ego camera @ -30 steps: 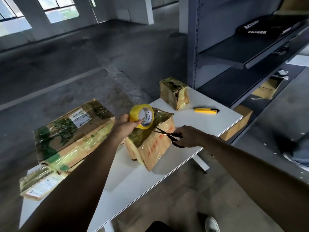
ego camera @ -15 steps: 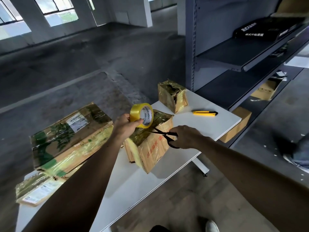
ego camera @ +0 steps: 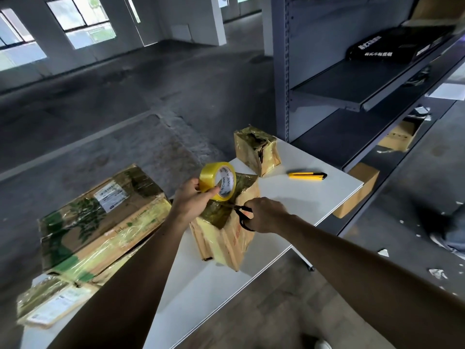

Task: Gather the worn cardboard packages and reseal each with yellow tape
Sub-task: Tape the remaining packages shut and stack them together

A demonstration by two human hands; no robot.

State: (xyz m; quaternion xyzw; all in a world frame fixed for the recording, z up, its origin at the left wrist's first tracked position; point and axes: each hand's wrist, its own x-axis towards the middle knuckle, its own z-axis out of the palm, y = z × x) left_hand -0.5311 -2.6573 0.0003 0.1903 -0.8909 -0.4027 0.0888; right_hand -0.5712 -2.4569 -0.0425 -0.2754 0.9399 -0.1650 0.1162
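Left hand (ego camera: 190,200): raised over the middle package, fingers and thumb curled round the tape roll, thumb on its outer face.
Tape roll (ego camera: 218,180): yellow, held on edge just above the top of the middle package; white core with printed lettering faces the camera. A stretch of tape runs from the roll down onto the package top.
Right hand (ego camera: 267,215): fingers curled through the handles of the scissors, knuckles up, just beside the right upper edge of the middle package.
Scissors (ego camera: 239,210): black handles, blades pointing left at the tape just below the roll. Blades mostly hidden; cannot tell how far apart they stand.
Middle package (ego camera: 226,239): worn cardboard, upright on the white table, between the two hands; glossy yellow tape over its top and front, red print on its right side.
Small package (ego camera: 256,152): at the far end of the table, wrapped in yellow tape, top torn and dark.
Large package (ego camera: 100,222): on the left part of the table, label on top, green print, yellow tape along its sides; it lies partly on another carton.
Flat package (ego camera: 50,306): near-left corner, label facing up.
Utility knife (ego camera: 307,175): yellow and black, lying flat near the small package, apart from both hands.
Table (ego camera: 302,197): white top, right end next to a grey shelf rack (ego camera: 352,80).
Rack contents: black parcel (ego camera: 392,47) on an upper shelf; a brown box (ego camera: 360,187) on the floor just beyond the table's right edge.
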